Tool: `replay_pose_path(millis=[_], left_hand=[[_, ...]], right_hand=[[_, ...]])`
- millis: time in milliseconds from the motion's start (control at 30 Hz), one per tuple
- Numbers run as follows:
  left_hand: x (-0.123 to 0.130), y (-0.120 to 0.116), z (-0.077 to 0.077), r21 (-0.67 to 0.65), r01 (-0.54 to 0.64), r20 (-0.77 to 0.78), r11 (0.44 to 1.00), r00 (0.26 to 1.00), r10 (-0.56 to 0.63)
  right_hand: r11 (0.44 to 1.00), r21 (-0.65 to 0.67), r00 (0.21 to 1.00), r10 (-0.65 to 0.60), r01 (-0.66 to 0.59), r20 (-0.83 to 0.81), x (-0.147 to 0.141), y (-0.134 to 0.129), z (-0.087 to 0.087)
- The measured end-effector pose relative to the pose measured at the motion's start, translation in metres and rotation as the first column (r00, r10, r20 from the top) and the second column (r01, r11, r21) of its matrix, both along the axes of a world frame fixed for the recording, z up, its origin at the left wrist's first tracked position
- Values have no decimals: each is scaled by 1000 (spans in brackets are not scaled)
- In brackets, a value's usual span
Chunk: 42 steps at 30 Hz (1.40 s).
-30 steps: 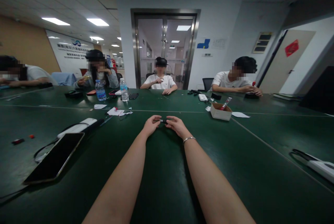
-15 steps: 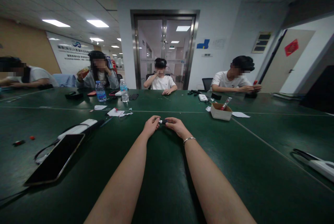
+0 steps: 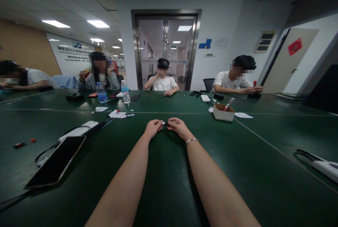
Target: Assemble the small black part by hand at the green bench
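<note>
A small black-and-silver stick-like object [image 3: 165, 124] is held between my two hands, just above the green table. Its exact kind is too small to make out. The fingertips of my left hand [image 3: 153, 128] pinch its silver end. On the other side my right hand [image 3: 178, 127], with a bracelet at the wrist, grips the dark end. Fingers cover much of the object at both ends.
On the left lie a phone [image 3: 56, 161], a white power strip [image 3: 79, 130] and small red bits [image 3: 33, 140]. Water bottles [image 3: 101, 93] and paper scraps [image 3: 117, 114] sit farther off. A small box [image 3: 224, 113] stands at right. Several people sit around the table [image 3: 237, 156].
My hands have come slightly closer together, and less of the small object shows between them. Across the table at right, a person's hands have shifted a little.
</note>
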<state>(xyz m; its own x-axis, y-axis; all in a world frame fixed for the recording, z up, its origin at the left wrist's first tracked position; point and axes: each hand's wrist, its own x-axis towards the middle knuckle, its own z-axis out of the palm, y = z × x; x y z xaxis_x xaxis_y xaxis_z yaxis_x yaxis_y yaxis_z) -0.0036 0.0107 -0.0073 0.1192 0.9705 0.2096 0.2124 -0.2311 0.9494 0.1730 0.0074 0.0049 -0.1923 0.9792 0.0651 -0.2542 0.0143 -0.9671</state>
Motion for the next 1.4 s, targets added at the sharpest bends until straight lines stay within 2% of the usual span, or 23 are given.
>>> replay_pose_path(millis=[67,267,467,700,900,1067,1233,1400], left_hand=[[0,0,-1,-14,-8,-1,1000,1000,8],[3,-4,1,-12,10,162,1000,987,-8],[3,-5,4,1,29,141,1000,990,-29],[4,-5,2,-9,-13,68,1000,998,14],[4,-12,9,32,21,101,999,995,-24],[4,-10,8,15,-8,90,1000,996,6],[5,-5,5,-52,-7,196,999,980,17],[4,-8,6,14,29,169,999,985,-31]], right_hand=[[1000,1,1000,-13,13,-2,0,0,0],[1000,-4,999,-10,10,-40,0,3,-3],[1000,-16,1000,2,-3,-24,0,1,-2],[1000,-14,1000,2,-3,-29,0,4,-4],[1000,-5,999,17,-17,-35,0,5,-6],[1000,12,1000,8,-8,-13,0,5,-6],[1000,22,1000,3,-2,-26,1,6,-8],[1000,12,1000,-8,8,-12,1,7,-9]])
